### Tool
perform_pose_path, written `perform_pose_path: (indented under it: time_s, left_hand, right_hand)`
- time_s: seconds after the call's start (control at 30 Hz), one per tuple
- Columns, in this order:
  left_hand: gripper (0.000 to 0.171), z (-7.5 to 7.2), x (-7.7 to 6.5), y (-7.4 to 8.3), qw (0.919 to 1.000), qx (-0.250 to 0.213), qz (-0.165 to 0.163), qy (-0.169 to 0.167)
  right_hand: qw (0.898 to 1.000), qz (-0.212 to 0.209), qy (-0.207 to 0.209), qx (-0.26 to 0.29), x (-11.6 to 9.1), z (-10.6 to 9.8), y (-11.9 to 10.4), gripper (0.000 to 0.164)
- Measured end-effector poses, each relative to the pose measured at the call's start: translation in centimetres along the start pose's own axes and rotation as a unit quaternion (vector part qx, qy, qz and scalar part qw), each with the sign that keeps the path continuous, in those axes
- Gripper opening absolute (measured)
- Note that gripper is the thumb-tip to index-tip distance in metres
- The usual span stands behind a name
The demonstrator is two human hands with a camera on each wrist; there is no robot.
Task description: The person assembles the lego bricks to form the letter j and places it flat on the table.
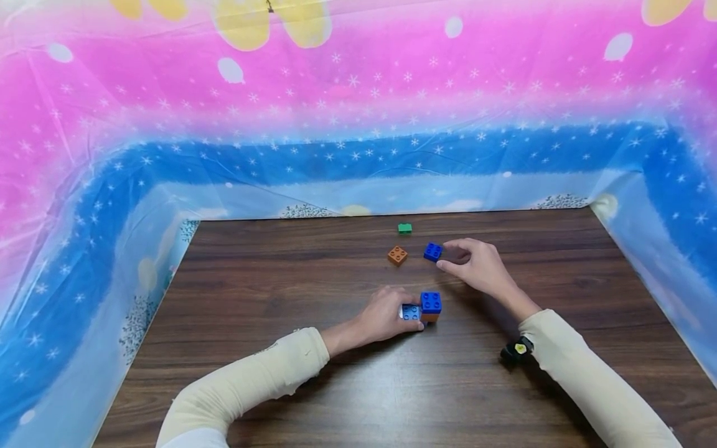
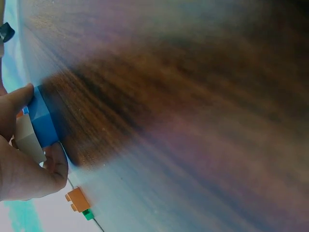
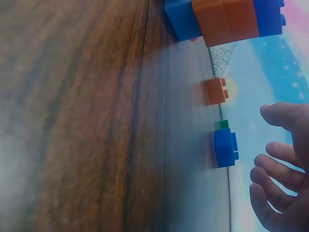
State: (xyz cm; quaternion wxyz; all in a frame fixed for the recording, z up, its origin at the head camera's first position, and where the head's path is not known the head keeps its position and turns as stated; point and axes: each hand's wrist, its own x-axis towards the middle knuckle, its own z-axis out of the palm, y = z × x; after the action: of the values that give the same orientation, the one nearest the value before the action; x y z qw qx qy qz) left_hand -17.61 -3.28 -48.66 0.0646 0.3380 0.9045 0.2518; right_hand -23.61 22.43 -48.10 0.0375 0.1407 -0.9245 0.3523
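My left hand [image 1: 386, 314] grips a small assembly of toy building bricks low on the table, thumb at the near side and fingers at the far side. A blue brick [image 2: 43, 123] forms its base, with a white brick [image 2: 29, 137] beside my fingers. Two orange bricks [image 3: 224, 21] rise in a stack at its right, capped by a dark blue brick [image 1: 431, 301]. My right hand [image 1: 476, 264] holds nothing; thumb and fingers are spread apart next to a separate dark blue brick [image 1: 432, 251], which stands studs up.
Left of the loose dark blue brick lies an orange brick [image 1: 398, 255]. Farther back sits a green brick [image 1: 404, 229], near the far edge of the brown wooden table [image 1: 269, 267]. A patterned pink and blue cloth [image 1: 358, 112] hangs around the back and sides.
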Motion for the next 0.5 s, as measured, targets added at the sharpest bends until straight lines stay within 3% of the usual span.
perform_pose_path:
  time_s: [0.5]
  left_hand:
    - [0.048,0.0,0.0,0.1,1.0000,0.002,-0.006,-0.006]
  right_hand:
    - [0.998,0.048,-0.021,-0.024,2.4,1.7,0.1,0.058]
